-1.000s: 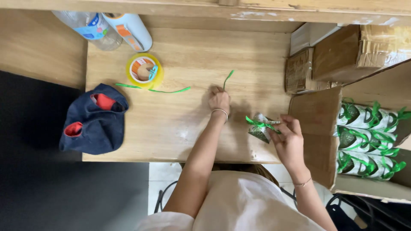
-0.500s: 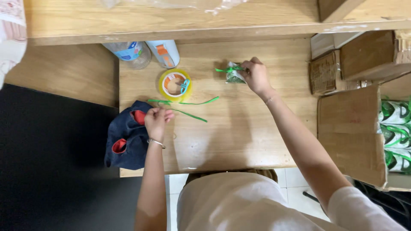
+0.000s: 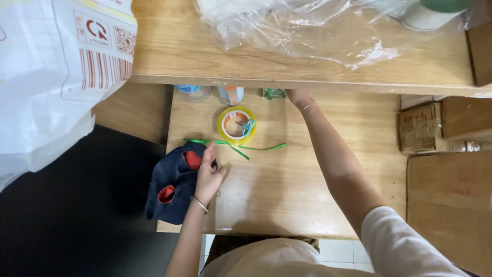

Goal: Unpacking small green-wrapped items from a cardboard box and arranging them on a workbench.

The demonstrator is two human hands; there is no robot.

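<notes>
Tape roll [image 3: 236, 124] on table [image 3: 307, 190], behind ribbon strips [image 3: 241, 147]; cloth [image 3: 171, 184] left.

Packing workshop: tape roll [image 3: 236, 124], cardboard boxes [image 3: 451, 200]

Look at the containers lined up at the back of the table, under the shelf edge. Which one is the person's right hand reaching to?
The small green-patterned one, furthest right in the row. The right hand is beside it; the clear bottle and the orange-and-white bottle stand further left.

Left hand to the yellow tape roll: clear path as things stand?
Probably yes. The left hand rests at the edge of the dark blue cloth, and the yellow tape roll sits just beyond it on open table. Only thin green strips lie between, flat on the wood.
</notes>
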